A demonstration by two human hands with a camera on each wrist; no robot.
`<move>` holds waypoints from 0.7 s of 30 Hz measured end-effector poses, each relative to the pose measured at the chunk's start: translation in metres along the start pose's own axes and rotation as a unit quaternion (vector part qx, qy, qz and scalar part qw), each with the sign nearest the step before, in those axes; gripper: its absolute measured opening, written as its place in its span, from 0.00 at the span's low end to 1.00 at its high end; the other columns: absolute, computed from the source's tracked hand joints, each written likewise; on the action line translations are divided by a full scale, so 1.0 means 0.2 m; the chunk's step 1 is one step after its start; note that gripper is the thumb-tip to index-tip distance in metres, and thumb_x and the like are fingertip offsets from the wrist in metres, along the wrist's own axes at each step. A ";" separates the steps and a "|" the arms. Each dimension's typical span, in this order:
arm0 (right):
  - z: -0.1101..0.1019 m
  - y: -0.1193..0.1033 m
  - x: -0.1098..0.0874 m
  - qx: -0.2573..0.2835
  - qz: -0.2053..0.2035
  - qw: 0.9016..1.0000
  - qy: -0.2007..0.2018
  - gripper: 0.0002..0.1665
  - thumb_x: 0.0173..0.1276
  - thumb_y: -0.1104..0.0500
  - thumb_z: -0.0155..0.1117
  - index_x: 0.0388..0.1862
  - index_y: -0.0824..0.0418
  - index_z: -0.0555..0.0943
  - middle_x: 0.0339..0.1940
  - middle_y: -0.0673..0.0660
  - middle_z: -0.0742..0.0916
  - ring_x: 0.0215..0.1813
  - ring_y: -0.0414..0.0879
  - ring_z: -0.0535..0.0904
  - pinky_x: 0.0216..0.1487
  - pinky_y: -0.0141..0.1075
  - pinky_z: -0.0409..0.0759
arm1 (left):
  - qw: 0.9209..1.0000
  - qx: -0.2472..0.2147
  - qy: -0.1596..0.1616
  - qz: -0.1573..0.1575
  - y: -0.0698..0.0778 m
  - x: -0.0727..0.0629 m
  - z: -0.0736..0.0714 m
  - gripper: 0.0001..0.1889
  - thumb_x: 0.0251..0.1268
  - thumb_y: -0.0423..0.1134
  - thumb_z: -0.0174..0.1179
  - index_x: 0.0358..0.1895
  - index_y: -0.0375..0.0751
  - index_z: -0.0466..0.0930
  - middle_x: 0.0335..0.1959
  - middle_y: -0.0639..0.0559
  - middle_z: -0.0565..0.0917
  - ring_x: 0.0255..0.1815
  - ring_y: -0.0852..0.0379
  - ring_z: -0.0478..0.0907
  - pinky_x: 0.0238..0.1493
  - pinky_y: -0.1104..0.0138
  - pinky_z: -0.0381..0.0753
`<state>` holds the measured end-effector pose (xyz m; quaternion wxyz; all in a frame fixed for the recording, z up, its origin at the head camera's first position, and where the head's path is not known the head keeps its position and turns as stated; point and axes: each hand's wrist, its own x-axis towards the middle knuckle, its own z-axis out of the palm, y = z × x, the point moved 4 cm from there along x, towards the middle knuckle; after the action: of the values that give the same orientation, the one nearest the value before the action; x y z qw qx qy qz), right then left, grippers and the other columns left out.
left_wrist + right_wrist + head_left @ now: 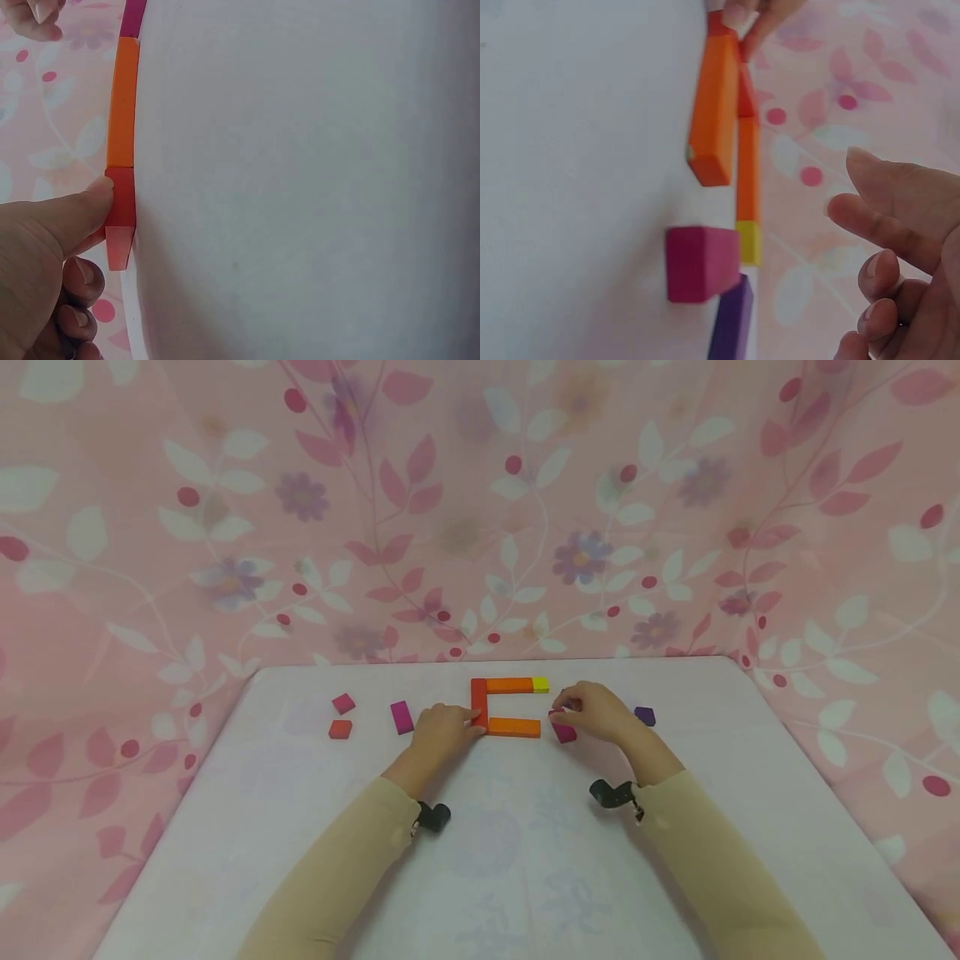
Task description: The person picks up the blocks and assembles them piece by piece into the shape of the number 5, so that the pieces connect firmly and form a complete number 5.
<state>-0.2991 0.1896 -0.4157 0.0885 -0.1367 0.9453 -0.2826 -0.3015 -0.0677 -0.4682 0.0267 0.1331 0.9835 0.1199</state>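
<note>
My left hand point(442, 731) holds the near end of a long red block point(479, 695), thumb against its side in the left wrist view. An upper orange block point(510, 686) and a lower orange block point(514, 727) run rightward from the red one. A small yellow block point(540, 685) sits at the upper one's right end. Over a magenta block point(562, 728) hovers my right hand point(596, 712). In the right wrist view, its thumb and loosely bent fingers stand apart from that block, with nothing between them. A purple block point(733, 319) lies beyond the magenta one.
Left of the left hand lie another magenta block point(402, 717), a small pink-red block point(343, 703) and an orange-red block point(341, 729). A dark purple block point(645, 716) is right of the right hand. Floral cloth point(465, 527) hangs behind the white-covered table point(495, 860).
</note>
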 end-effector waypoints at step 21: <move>-0.21 0.33 -0.20 -0.005 0.019 0.998 0.068 0.18 0.69 0.51 0.68 0.51 0.61 0.86 0.37 0.59 0.77 0.40 0.53 0.71 0.36 0.41 0.71 | 1.000 -0.009 -0.007 -0.013 0.00 -0.01 0.00 0.25 0.67 0.57 0.63 0.65 0.60 0.78 0.58 0.53 0.84 0.53 0.44 0.79 0.53 0.55 0.76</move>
<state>-0.2850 0.2760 -0.4139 0.0288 -0.1001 0.9530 -0.2846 -0.3005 -0.0689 -0.4680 0.0368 0.1212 0.9837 0.1272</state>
